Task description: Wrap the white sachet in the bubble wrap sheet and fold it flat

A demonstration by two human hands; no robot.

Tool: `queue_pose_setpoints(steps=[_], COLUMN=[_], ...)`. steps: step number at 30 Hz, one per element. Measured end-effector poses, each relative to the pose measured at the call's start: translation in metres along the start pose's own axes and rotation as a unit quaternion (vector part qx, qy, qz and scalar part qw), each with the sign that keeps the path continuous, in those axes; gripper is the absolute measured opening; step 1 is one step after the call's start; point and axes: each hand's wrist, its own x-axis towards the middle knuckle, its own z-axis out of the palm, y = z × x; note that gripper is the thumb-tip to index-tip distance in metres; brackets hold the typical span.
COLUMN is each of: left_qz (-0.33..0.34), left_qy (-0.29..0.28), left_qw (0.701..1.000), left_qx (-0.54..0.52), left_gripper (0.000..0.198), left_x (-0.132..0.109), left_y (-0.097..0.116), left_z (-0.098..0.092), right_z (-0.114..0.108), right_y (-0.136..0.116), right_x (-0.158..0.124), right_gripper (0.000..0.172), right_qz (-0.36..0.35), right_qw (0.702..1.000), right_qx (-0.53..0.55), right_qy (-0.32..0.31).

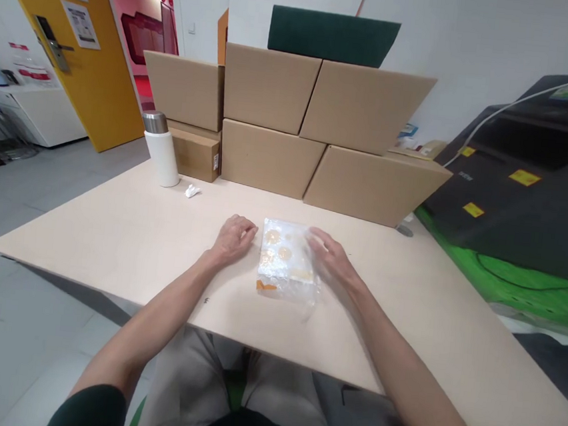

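Pale tabletop (112,223) below, I'd brace the wrapped box (284,256) from nine o'clock, left hand (234,239) curled closed, right hand (331,256) at three, grip unclear.

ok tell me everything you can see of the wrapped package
The wrapped package looks boxy and pale, with round yellowish motifs on top and an orange patch at its near left. Loose, shiny, clear plastic wrap bunches at its near right. It lies flat on the table. The right hand seems to touch its right edge; the left hand rests apart.
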Motion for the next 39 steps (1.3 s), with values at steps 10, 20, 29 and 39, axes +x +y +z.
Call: queue_pose_setpoints(steps=[10,20,29,39], left_qz=[-0.166,-0.273,-0.283,-0.237], left_qy=[-0.137,-0.177,-0.206,-0.201], left_qw=[0.928,0.833,0.813,0.786], left_qx=[-0.304,-0.448,-0.465,-0.534], left_gripper=[0.035,0.059,0.033,0.069], left_x=[-0.005,-0.003,0.0,0.001], left_y=[0.003,0.005,0.008,0.017], left_z=[0.005,0.006,-0.001,-0.006], right_z=[0.021,0.021,0.016,0.01], right_y=[0.017,0.011,-0.014,-0.023], right_x=[0.007,-0.002,-0.013,-0.014], right_gripper=[0.058,0.059,0.063,0.042], right_qz=[0.153,0.114,0.045,0.047], right_qw=[0.942,0.954,0.952,0.907], right_qx=[0.241,0.231,0.284,0.412], right_qy=[0.175,0.152,0.107,0.069])
